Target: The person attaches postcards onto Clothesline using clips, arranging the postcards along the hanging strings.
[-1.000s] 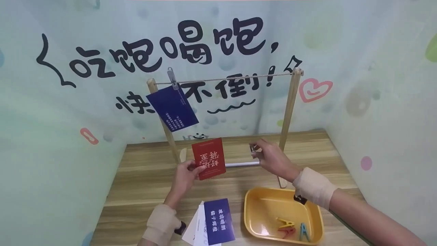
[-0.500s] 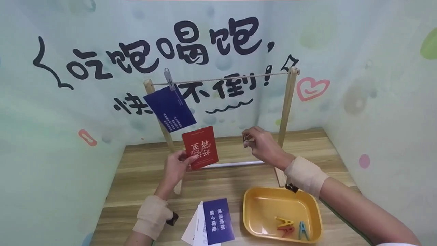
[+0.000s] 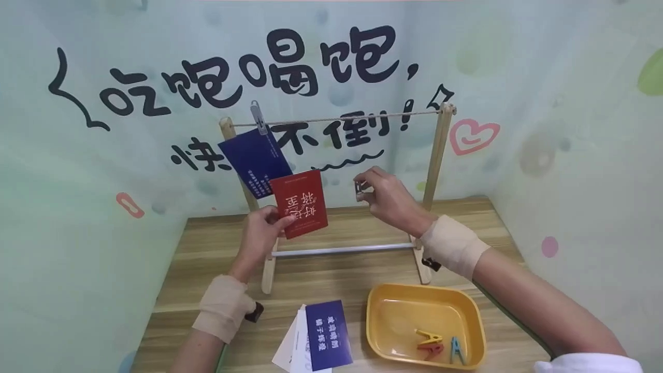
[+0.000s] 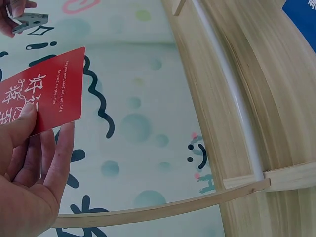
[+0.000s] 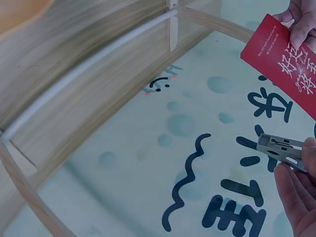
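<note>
Hanging looks partly done: head view has one blue card (image 3: 255,160) clipped to the string (image 3: 336,119), the red card (image 3: 303,199) in the left hand (image 3: 259,228) below the string and unclipped, with spare cards (image 3: 329,334) on the table (image 3: 207,248) and three clips (image 3: 429,337) in the yellow tray (image 3: 399,321) presumably left. Left wrist view adds the thumb-front, fingers-behind pinch and readable English print (image 4: 64,86). Right wrist view plainly shows what head view mostly hides: right hand (image 5: 301,192) pinches a grey clip (image 5: 279,143), apart from the card.

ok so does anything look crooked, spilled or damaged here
One thing: the hanging blue card is askew, tilted rather than level on the string. A single peg grips it near one top corner, which probably lets it tip. I see no spill, and what shows of the red card looks undamaged.
</note>
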Demonstrator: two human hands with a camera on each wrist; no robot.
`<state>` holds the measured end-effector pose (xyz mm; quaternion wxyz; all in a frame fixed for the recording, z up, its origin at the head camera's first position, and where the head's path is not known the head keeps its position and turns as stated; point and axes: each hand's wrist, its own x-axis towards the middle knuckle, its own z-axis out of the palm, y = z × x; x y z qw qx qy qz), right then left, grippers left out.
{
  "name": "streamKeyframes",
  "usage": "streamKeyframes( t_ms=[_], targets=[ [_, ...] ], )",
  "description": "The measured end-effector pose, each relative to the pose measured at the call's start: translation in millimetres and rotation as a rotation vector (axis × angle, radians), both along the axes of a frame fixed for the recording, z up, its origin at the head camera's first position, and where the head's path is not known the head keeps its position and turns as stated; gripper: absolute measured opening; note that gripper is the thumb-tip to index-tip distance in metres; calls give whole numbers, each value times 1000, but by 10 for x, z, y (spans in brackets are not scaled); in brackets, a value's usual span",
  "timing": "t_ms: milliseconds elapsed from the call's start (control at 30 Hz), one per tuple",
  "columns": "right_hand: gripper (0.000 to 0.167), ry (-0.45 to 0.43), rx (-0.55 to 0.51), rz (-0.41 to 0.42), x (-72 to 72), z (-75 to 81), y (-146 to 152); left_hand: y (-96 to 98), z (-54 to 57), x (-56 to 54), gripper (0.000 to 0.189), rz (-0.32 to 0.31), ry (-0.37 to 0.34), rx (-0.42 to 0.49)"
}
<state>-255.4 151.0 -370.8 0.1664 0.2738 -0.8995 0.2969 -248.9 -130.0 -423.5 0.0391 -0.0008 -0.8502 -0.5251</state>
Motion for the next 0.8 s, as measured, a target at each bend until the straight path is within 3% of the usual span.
streamKeyframes(
  t_ms=[267, 533, 800],
  targets=[
    [25, 35, 3, 29, -107, 222, -110, 8, 130, -98, 26, 2, 10, 51],
    [28, 4, 19, 44, -178, 490, -211, 14, 227, -172, 27, -1, 54, 47],
    [28, 111, 37, 78, -210, 792, -384, -1, 321, -194, 28, 18, 51, 42]
  ],
)
